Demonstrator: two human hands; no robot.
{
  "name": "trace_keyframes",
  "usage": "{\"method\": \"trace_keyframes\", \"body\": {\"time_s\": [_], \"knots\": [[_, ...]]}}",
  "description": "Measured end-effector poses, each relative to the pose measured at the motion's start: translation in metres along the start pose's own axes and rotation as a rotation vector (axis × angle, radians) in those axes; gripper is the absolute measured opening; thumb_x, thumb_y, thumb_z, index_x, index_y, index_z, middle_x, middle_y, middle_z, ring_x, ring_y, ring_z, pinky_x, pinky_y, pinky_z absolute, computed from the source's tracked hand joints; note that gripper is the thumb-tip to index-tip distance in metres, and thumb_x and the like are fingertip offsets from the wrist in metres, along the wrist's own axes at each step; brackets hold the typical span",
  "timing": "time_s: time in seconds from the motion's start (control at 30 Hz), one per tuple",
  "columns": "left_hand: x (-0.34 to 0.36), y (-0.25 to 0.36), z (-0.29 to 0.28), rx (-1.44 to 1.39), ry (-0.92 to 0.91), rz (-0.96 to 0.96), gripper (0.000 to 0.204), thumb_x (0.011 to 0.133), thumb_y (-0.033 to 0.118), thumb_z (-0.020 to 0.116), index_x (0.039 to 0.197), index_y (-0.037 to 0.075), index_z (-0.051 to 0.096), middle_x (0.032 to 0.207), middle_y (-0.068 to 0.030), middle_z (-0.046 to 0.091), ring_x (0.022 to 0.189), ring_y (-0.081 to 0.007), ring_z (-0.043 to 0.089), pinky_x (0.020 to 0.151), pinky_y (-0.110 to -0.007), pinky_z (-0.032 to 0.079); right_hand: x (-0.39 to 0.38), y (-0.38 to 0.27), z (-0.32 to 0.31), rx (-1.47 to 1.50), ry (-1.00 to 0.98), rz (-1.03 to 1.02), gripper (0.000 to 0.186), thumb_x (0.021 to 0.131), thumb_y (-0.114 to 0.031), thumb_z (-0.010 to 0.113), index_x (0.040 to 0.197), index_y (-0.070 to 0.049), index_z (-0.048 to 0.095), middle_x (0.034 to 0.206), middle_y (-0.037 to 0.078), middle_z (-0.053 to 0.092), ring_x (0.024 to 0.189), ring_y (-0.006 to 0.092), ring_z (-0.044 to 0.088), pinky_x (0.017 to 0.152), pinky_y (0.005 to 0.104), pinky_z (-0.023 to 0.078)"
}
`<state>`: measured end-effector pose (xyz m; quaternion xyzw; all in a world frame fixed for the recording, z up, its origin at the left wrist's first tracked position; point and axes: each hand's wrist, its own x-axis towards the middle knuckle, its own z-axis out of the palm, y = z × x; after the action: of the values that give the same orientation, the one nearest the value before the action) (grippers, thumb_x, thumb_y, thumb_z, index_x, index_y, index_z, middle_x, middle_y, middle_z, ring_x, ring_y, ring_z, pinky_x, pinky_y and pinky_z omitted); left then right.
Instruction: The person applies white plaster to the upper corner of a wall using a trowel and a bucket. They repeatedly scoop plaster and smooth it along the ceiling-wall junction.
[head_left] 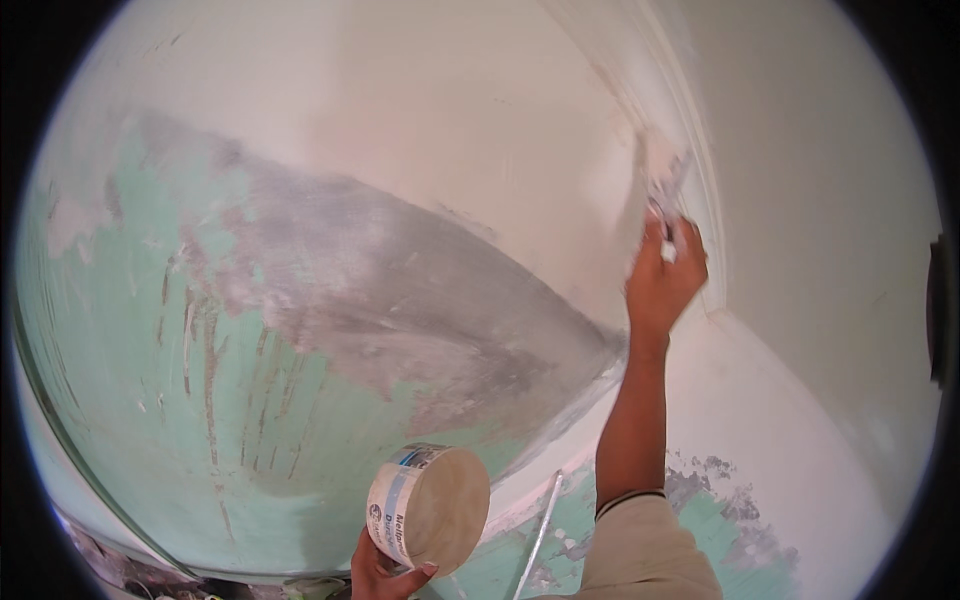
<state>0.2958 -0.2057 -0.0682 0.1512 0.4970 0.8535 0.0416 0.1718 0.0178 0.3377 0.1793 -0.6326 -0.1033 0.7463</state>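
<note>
My left hand [385, 578] grips the bottom of a round white tub [392, 505] with blue bands on its side. The tub is tilted, and its open top shows a beige inside. Higher up, my right hand [668, 275] is closed around the handle of a paintbrush [661, 206]. The brush's pale-smeared end meets the wall beside the corner, next to a vertical trim line. My right arm is stretched upward, with a beige sleeve at the elbow. Part of the handle is hidden by my fingers.
The wall [480, 110] is beige above, with a grey band [370, 270] and a worn, streaked green area [250, 420] below. A thin white rod [540, 535] leans near my right arm. A dark object [937, 310] sits at the far right. Clutter [120, 565] lies at the lower left.
</note>
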Motion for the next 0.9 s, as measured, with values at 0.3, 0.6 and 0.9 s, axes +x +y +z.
{"method": "trace_keyframes", "body": {"time_s": [0.3, 0.6, 0.9], "knots": [[-0.003, 0.013, 0.013, -0.054, 0.037, 0.01, 0.091, 0.077, 0.038, 0.089, 0.144, -0.005, 0.045, 0.132, -0.0208, 0.062, 0.118, -0.0272, 0.062, 0.097, -0.038, 0.051, 0.042, -0.047, 0.041, 0.021, 0.015, -0.049, 0.014, 0.09, -0.011, 0.072, 0.099, -0.001, 0.071, 0.079, 0.008, 0.063, 0.067, 0.0256, 0.057, 0.075, 0.0383, 0.038], [-0.003, 0.025, 0.01, -0.021, 0.038, -0.037, 0.092, 0.076, 0.044, 0.089, 0.142, -0.005, 0.047, 0.129, -0.0191, 0.064, 0.116, -0.0272, 0.062, 0.094, -0.038, 0.052, -0.001, 0.007, 0.019, -0.121, -0.02, 0.059, 0.017, 0.093, -0.017, 0.069, 0.099, -0.002, 0.072, 0.08, 0.008, 0.064, 0.069, 0.0275, 0.059, 0.073, 0.0404, 0.04], [-0.001, 0.021, 0.013, -0.069, -0.015, -0.112, 0.097, 0.078, 0.04, 0.089, 0.149, -0.004, 0.039, 0.135, -0.0196, 0.061, 0.121, -0.0281, 0.06, 0.1, -0.039, 0.05, 0.0, -0.019, 0.018, 0.036, -0.012, 0.052, 0.015, 0.092, -0.017, 0.072, 0.1, -0.005, 0.071, 0.087, 0.008, 0.067, 0.077, 0.028, 0.062, 0.077, 0.0414, 0.04]]}}
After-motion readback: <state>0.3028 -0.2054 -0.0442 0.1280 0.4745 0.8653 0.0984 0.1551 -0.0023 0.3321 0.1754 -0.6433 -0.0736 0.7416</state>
